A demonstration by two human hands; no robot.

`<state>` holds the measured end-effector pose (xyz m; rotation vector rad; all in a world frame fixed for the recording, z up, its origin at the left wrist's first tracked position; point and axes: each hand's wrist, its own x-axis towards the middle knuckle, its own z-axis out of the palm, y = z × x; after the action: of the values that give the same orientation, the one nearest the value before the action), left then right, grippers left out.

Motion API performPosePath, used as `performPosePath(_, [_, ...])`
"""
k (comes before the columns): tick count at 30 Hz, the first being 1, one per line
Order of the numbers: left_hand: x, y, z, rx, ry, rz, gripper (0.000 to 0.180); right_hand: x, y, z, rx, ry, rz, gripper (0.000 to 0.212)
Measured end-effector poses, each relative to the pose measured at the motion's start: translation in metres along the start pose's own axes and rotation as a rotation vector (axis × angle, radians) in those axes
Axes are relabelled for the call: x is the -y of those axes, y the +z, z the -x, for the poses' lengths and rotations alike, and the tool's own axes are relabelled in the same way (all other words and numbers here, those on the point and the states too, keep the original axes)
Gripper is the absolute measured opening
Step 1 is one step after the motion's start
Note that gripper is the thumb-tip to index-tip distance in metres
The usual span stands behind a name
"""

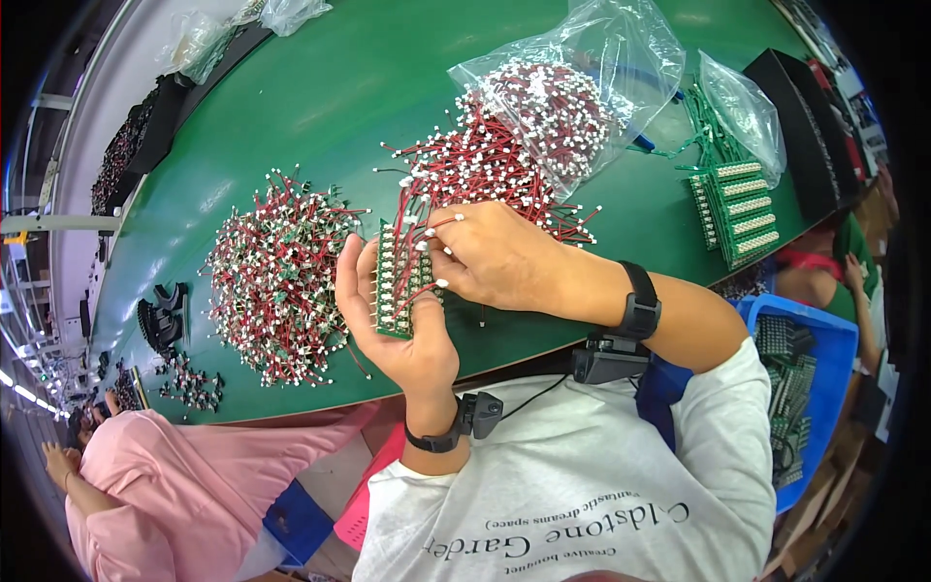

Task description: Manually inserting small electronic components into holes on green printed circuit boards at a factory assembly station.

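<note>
My left hand (412,354) grips a green circuit board panel (393,308) lined with rows of white connectors, holding it tilted above the table. At the panel's right side, my right hand (490,254) is closed on a red wire lead (438,226) with white plug ends. Several more red leads stick out from the panel's upper part and right edge. Just beyond my hands lies a heap of loose red wire leads (485,160). Left of my left hand spreads a pile of red leads with small green boards (281,281).
A clear plastic bag (621,58) partly covers the far heap. Stacked connector panels (742,218) sit at the right, near a black box (800,136). A blue bin (824,388) of boards stands right of me. At left is a person in a pink top (165,485).
</note>
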<state>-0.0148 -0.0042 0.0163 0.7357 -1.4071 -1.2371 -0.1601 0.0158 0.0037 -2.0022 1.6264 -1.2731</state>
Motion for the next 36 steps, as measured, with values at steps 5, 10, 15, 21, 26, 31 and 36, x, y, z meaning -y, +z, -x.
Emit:
performPosePath(5, [-0.005,-0.005,-0.004,-0.014,-0.019,0.065,0.074,0.001,0.002,0.002,-0.044,-0.012,-0.026,0.011])
performPosePath(10, [-0.010,-0.008,-0.002,0.014,-0.067,0.021,0.078,0.007,0.002,0.000,0.066,0.027,0.089,0.017])
performPosePath(15, [-0.010,-0.019,-0.013,-0.057,-0.035,0.092,0.079,0.012,-0.017,-0.009,0.062,0.110,0.049,0.016])
performPosePath(21, [-0.027,-0.034,-0.025,-0.292,-0.078,0.122,0.074,0.010,-0.046,0.008,0.479,-0.158,0.000,0.014])
performPosePath(26, [-0.022,-0.043,-0.013,-0.384,-0.048,0.130,0.069,0.009,-0.009,0.012,0.423,-0.358,0.112,0.008])
performPosePath(31, [-0.017,-0.041,-0.011,-0.297,-0.142,0.140,0.073,0.015,-0.005,-0.004,0.377,-0.139,0.039,0.007])
performPosePath(36, [-0.019,-0.011,-0.011,-0.230,-0.130,0.179,0.068,-0.009,-0.007,-0.009,-0.112,-0.246,-0.289,0.011])
